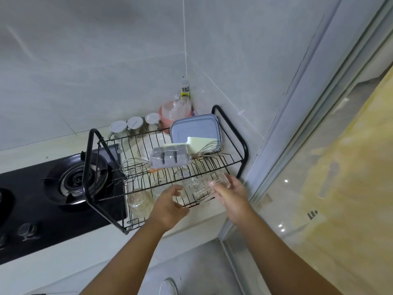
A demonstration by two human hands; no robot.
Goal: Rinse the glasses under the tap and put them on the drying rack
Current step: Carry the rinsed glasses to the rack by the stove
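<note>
A black wire drying rack (221,158) stands on the counter in the corner. My right hand (231,199) grips a clear glass (209,187) lying tilted over the rack's front right part. My left hand (170,206) hovers at the rack's front edge with loosely curled fingers and holds nothing. Another clear glass (139,202) sits upside down at the rack's front left. Further glasses (182,176) stand in the middle of the rack, hard to tell apart. No tap is in view.
On the rack lie a grey ice tray (170,158), two whisks (133,166), a white sponge (202,143) and grey-blue lids (194,126). A black gas hob (63,188) lies to the left. Jars (135,124) and a pink container (175,113) stand behind. A glass door (319,167) is right.
</note>
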